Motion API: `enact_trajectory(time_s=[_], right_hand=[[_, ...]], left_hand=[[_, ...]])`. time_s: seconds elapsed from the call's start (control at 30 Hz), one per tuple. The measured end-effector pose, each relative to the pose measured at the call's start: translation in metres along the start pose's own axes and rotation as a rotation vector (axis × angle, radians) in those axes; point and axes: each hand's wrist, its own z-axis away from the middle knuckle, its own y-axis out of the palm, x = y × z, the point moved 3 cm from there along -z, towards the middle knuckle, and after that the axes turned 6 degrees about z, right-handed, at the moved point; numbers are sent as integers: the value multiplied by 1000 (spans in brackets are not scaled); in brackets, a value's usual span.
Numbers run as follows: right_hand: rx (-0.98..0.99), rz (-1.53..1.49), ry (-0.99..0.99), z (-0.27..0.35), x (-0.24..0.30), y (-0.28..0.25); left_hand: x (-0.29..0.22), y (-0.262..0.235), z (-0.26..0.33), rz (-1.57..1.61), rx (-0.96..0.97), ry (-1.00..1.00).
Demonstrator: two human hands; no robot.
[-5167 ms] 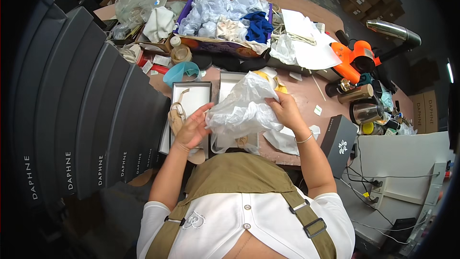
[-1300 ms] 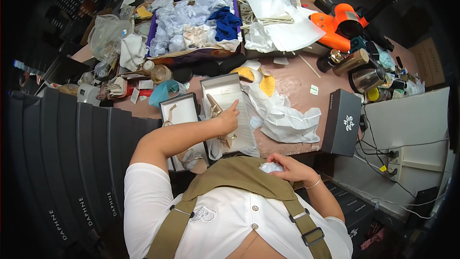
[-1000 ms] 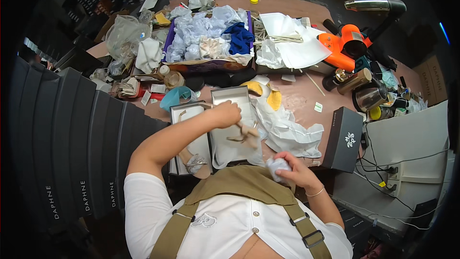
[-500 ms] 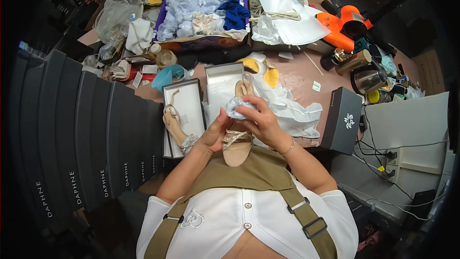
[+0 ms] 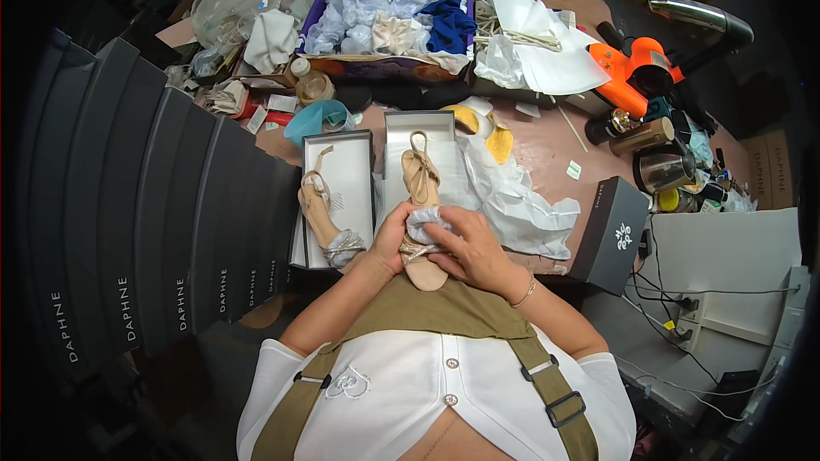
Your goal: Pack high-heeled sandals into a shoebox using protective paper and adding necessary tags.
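A beige strappy sandal (image 5: 424,273) lies in front of me, toe toward my body, with glittering straps across the front. My left hand (image 5: 391,241) is closed round the sandal's left side. The fingers of my right hand (image 5: 480,249) curl over a crumpled pale wad of packing paper (image 5: 424,221) and press it at the glittering straps. Its thumb is by the sandal's front. To the left, the matching sandal (image 5: 318,212) rests in an open shoebox (image 5: 351,183), a similar wad under its front straps. Behind the held sandal stands another open box (image 5: 418,119).
Tall stacked dark shoeboxes (image 5: 196,230) rise at the left. A dark box lid (image 5: 605,230) stands at the right, beside white tissue paper (image 5: 534,213). Farther back are a purple-edged box of crumpled paper (image 5: 376,21), an orange heat gun (image 5: 628,72) and a metal kettle (image 5: 664,169).
My right hand has brought the paper wad lower, toward the glittering straps. The sandal's heel end shows more fully now. The whole view has shifted slightly.
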Motion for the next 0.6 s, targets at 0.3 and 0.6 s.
enact_trajectory(time_s=[0.3, 0.6], right_hand=[[41, -11, 52, -23, -11, -7], [490, -342, 69, -21, -12, -20]], left_hand=[[0, 22, 4, 25, 144, -25], [17, 37, 11, -80, 153, 3]])
